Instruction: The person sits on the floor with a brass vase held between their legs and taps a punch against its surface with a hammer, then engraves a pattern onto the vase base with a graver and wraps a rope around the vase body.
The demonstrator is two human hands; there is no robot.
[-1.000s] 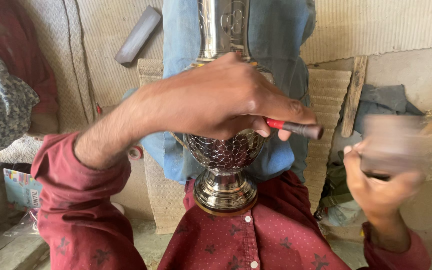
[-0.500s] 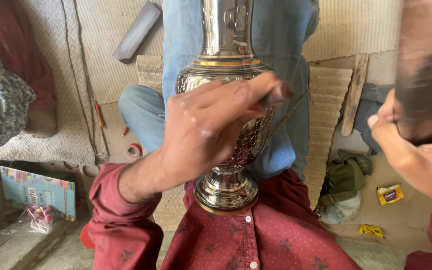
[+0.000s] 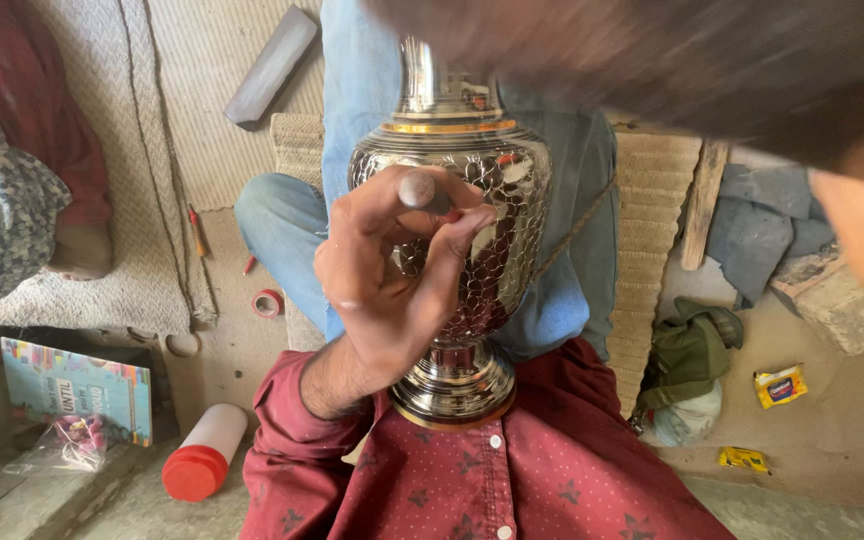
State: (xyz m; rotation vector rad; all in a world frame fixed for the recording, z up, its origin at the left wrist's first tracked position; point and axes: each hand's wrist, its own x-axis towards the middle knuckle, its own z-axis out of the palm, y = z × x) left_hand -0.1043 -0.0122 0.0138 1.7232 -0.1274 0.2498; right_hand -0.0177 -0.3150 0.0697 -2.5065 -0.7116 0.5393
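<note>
metal vase [image 3: 497,190] just behind left fingers [image 3: 452,240]

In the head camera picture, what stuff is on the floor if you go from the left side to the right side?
Colourful booklet → white bottle with a red cap → red tape roll → shiny metal vase, with the left hand in front of it → green cloth bundle → yellow packet.

light: soft daylight | glare: on metal vase [image 3: 452,200] | blur: heavy motion smear top right
</note>
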